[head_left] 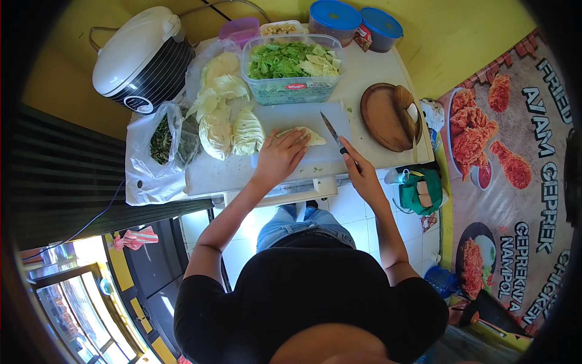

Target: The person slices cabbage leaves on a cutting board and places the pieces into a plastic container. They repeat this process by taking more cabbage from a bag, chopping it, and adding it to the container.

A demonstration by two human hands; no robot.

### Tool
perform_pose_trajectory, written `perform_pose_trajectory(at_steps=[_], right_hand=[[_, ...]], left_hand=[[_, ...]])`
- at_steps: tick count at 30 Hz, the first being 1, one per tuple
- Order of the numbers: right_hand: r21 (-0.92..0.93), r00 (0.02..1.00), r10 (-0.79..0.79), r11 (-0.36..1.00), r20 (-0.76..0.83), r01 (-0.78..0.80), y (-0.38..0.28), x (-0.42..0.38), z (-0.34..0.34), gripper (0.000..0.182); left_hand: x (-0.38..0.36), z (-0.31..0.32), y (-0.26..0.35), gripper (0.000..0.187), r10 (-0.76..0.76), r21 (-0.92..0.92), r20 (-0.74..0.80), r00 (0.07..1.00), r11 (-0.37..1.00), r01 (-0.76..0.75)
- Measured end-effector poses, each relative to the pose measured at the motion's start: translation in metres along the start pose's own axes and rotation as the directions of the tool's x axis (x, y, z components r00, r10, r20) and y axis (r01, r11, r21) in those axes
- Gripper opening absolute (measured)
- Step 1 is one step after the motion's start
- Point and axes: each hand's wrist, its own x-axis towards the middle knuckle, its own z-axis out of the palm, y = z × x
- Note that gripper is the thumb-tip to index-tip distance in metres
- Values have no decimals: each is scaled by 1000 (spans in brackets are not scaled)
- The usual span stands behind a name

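Note:
A pale cabbage leaf point(314, 137) lies on the white cutting board point(339, 121). My left hand point(282, 156) presses it down, fingers over its left part. In my right hand point(361, 171) is a kitchen knife point(331, 128), its black handle gripped and its blade pointing up and left. The blade is just right of the leaf and apart from it. Left of the board, a loose cabbage leaf point(247, 132) rests beside a pile of cabbage point(214, 128). Behind the board stands a clear plastic tub point(292, 92) of cut green leaves and cabbage pieces.
A round wooden mortar point(376, 124) with a pestle sits at the right. A rice cooker point(136, 54) and a plastic bag point(173, 130) of dark greens stand at the left. Blue-lidded containers point(334, 15) are at the back. The table's front edge is near my body.

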Motion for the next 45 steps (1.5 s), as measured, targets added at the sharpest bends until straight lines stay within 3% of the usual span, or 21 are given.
perform_pose_trajectory(at_steps=[3, 11, 13, 14, 15, 16, 23, 25, 28, 32, 34, 37, 39, 41, 45], right_hand=[[7, 1000, 7, 1000, -5, -7, 2, 1, 3, 41], [36, 999, 40, 999, -8, -39, 3, -2, 12, 41], [-42, 982, 183, 982, 34, -182, -2, -3, 11, 41], [-44, 982, 186, 982, 30, -184, 1, -3, 12, 41], [-36, 996, 84, 996, 5, -84, 6, -3, 15, 42], [-30, 1000, -18, 999, -20, 17, 7, -3, 18, 43], [-175, 1000, -1, 985, -27, -3, 2, -5, 22, 42], [-327, 999, -11, 945, -34, -1, 0, -8, 25, 45], [-410, 996, -71, 911, -55, 42, 1, -11, 32, 49], [-444, 999, -16, 896, -38, -3, 0, -8, 34, 50], [-499, 992, -107, 865, -67, 60, 6, -6, 37, 51], [-472, 999, -24, 882, -48, -2, 1, -2, 35, 51], [-472, 997, -63, 881, -34, 40, 9, -2, 34, 52], [-471, 994, -107, 878, -25, 82, 9, -4, 32, 53], [-453, 1000, 0, 891, -27, -12, 8, -13, 33, 50]], left_hand=[[1, 7, 11, 29, -80, 78, -21, 997, 994, 82], [13, 19, 27, 22, -263, 30, -147, 954, 962, 270], [14, 21, 28, 21, -280, 20, -179, 943, 958, 288], [13, 20, 26, 22, -293, -13, -173, 940, 955, 296], [13, 20, 26, 22, -308, -44, -166, 937, 951, 305], [12, 21, 26, 22, -308, -45, -164, 937, 951, 305], [10, 24, 26, 22, -270, -13, -207, 940, 962, 274], [11, 24, 27, 22, -274, -18, -208, 939, 961, 276], [11, 24, 27, 21, -285, -38, -215, 934, 958, 284], [10, 20, 24, 22, -300, -96, -179, 937, 953, 287], [8, 14, 22, 22, -292, -81, -157, 944, 956, 282], [9, 8, 11, 23, -191, -42, -77, 979, 981, 188], [9, 4, 6, 22, -147, -22, -30, 989, 989, 146], [8, 4, 7, 21, -148, -33, -41, 988, 989, 146], [3, 11, 7, 23, -161, -69, -71, 984, 985, 156]])
